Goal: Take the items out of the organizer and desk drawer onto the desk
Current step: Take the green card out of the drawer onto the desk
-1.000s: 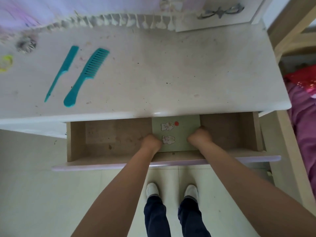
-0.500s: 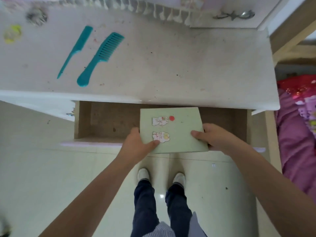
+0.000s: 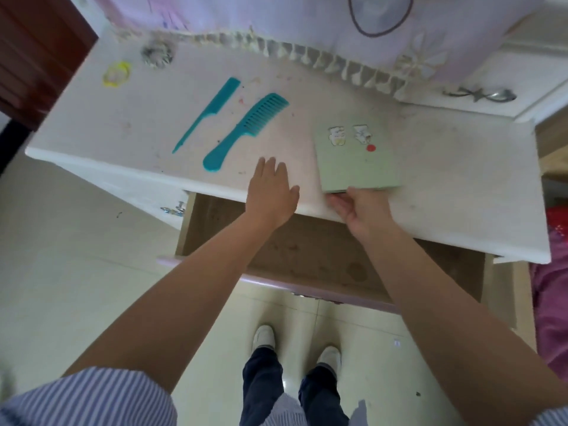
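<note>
A pale green notebook (image 3: 358, 162) with small stickers lies flat on the white desk (image 3: 461, 186), near its front edge. My right hand (image 3: 361, 212) is at the notebook's near edge, thumb and curled fingers pinching that edge. My left hand (image 3: 272, 192) hovers flat with fingers spread over the desk's front edge, left of the notebook, holding nothing. Below both hands the desk drawer (image 3: 307, 250) stands pulled out; the brown bottom that shows between my arms is bare.
Two teal combs (image 3: 246, 130) lie on the desk's left half, with a yellow hair tie (image 3: 116, 73) and a grey scrunchie (image 3: 156, 53) behind them. A fringed cloth (image 3: 307, 53) hangs at the back. A metal clip (image 3: 482, 94) sits back right. Pink bedding (image 3: 553, 272) lies to the right.
The notebook went from inside the drawer, lifted in both hands, up onto the desk. My left hand has let go of it and opened.
</note>
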Tool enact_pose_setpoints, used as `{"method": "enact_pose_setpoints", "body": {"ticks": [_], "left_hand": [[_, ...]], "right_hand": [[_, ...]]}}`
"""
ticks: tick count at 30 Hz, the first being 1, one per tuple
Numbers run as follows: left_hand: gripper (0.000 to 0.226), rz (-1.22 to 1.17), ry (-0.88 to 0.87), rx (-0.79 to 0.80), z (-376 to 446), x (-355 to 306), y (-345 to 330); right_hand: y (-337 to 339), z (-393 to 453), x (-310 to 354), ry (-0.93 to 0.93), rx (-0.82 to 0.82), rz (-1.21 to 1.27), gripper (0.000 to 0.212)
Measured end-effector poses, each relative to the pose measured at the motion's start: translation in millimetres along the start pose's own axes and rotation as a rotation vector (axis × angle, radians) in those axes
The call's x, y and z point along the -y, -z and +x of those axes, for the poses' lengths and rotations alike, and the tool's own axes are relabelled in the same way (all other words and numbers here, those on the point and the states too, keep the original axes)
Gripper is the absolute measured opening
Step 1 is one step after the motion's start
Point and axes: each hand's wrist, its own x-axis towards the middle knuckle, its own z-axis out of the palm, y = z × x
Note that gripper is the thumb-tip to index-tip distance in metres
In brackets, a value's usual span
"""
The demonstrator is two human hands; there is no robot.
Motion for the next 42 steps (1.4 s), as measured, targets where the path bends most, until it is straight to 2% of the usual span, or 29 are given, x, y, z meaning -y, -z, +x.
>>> {"method": "enact_pose_setpoints", "body": {"ticks": [2, 4, 6, 8, 10, 12, 14, 15, 17, 19, 23, 25, 27, 29, 31, 33, 37, 42], "left_hand": [[0.054, -0.008, -0.052, 0.036, -1, 8, -9], [0.054, -0.007, -0.115, 0.055, -6, 16, -15], [0.058, 0.002, -0.158, 0.061, -18, 26, -19], [0.073, 0.048, -0.24, 0.089, -39, 38, -23], [0.09, 0.12, -0.414, 0.065, -62, 47, -29], [0.089, 0.188, -0.644, 0.01, -88, 55, -41], [0.076, 0.261, -0.743, -0.08, -98, 60, -51], [0.076, 0.261, -0.741, -0.089, -98, 60, -57], [0.071, 0.339, -0.762, -0.146, -94, 63, -59], [0.058, 0.459, -0.851, -0.209, -91, 63, -59], [0.052, 0.454, -0.944, -0.301, -83, 60, -49], [0.051, 0.456, -0.903, -0.37, -78, 55, -39], [0.052, 0.461, -0.857, -0.42, -73, 49, -33], [0.059, 0.469, -0.873, -0.41, -70, 45, -32], [0.071, 0.448, -0.854, -0.376, -65, 42, -32], [0.074, 0.455, -0.814, -0.356, -59, 39, -31], [0.081, 0.46, -0.805, -0.293, -37, 31, -26], [0.083, 0.429, -0.724, -0.243, -12, 20, -27]], "right_hand": [[-13, -1, -5, -0.064, 0.014, -0.069, 0.022], [-13, -3, -5, -0.043, 0.086, -0.299, 0.022], [7, -2, -6, 0.127, 0.094, -0.701, 0.02], [45, -12, -3, 0.435, 0.05, -1.141, 0.009], [91, -28, -10, 0.681, 0.154, -1.514, 0.039], [139, -44, -30, 0.828, 0.297, -1.852, 0.071], [166, -50, -38, 0.865, 0.324, -2.153, 0.097], [174, -49, -38, 0.86, 0.297, -2.207, 0.106], [173, -44, -31, 0.848, 0.191, -2.22, 0.115], [172, -40, -28, 0.912, 0.193, -2.232, 0.113], [169, -37, -21, 1.059, 0.106, -2.118, 0.108], [166, -33, -5, 1.036, 0.074, -2.069, 0.107], [160, -25, 10, 0.951, 0.116, -2.105, 0.109], [158, -20, 15, 0.788, 0.137, -2.169, 0.11], [159, -16, 15, 0.745, 0.154, -2.139, 0.106], [160, -14, 20, 0.807, 0.153, -2.116, 0.101], [157, 1, 29, 1.065, 0.043, -1.939, 0.086], [144, 9, 32, 1.168, -0.034, -1.889, 0.06]]}}
